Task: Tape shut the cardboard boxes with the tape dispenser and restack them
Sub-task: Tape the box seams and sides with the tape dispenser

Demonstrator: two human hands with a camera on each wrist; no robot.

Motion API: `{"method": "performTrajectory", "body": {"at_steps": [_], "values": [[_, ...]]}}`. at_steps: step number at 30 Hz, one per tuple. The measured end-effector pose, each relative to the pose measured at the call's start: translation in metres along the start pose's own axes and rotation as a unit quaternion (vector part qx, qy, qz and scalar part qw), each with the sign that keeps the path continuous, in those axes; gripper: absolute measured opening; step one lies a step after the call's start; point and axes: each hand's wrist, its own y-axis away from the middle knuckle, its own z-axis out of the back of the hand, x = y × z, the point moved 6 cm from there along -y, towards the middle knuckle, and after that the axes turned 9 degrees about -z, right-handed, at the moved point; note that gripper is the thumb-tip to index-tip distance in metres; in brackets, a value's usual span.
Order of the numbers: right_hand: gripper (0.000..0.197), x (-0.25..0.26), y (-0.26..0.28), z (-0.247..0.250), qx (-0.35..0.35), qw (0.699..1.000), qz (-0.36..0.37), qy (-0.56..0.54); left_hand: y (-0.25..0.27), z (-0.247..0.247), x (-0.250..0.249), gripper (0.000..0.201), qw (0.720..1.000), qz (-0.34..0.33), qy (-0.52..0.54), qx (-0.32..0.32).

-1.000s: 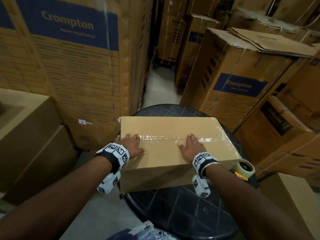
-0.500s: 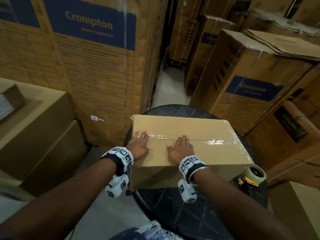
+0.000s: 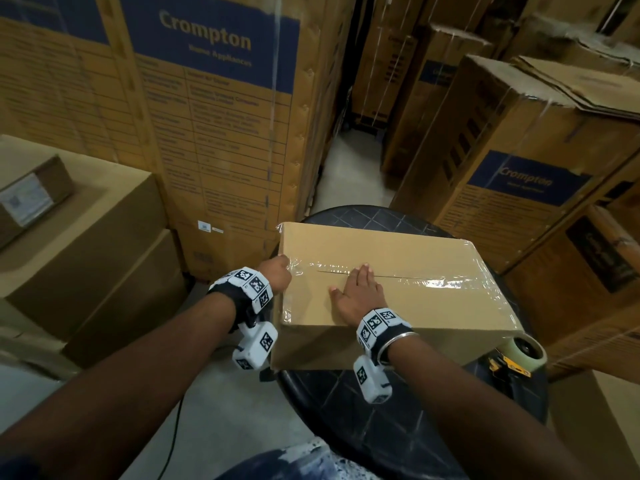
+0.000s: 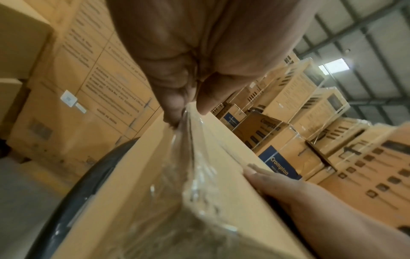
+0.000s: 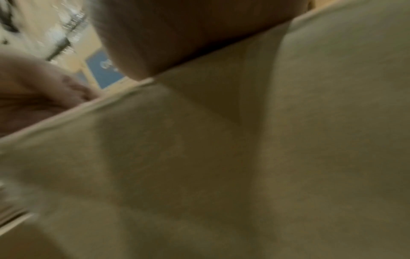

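Under both hands lies the box (image 3: 388, 268): right (image 3: 358, 294) flat, left (image 3: 277, 273) pinching tape (image 4: 188, 133).

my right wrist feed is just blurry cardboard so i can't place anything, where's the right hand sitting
Observer: The right hand lies flat on top of the plain brown cardboard box, fingers straight, tips at the taped seam.
Operator: and the other one
Observer: The left hand is at the box's top left edge, pinching the clear packing tape where it folds over.
Operator: where's the tool gone
Observer: The tape dispenser with a beige roll rests untouched on the black round table, by the box's near right corner.
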Motion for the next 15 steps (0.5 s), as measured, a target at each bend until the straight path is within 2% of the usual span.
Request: {"method": "performTrajectory", "body": {"at_steps": [4,8,10,15], "values": [[0.079,0.026,0.011,-0.008,-0.004,0.998,0.055,0.004,-0.003,-0.001,0.006,0.036,0.995,0.024,0.098,0.004],[0.079,0.039,0.026,-0.008,-0.005,0.993,0.115,-0.002,-0.002,-0.001,0.014,0.04,0.987,0.011,0.16,0.023],[0.087,0.046,0.036,-0.008,0.002,0.99,0.143,-0.004,0.003,-0.004,0.017,0.044,0.973,-0.009,0.229,0.027],[0.123,0.064,0.05,-0.011,-0.002,0.982,0.19,0.016,0.017,-0.01,0.019,0.058,0.919,-0.036,0.389,0.05]]}}
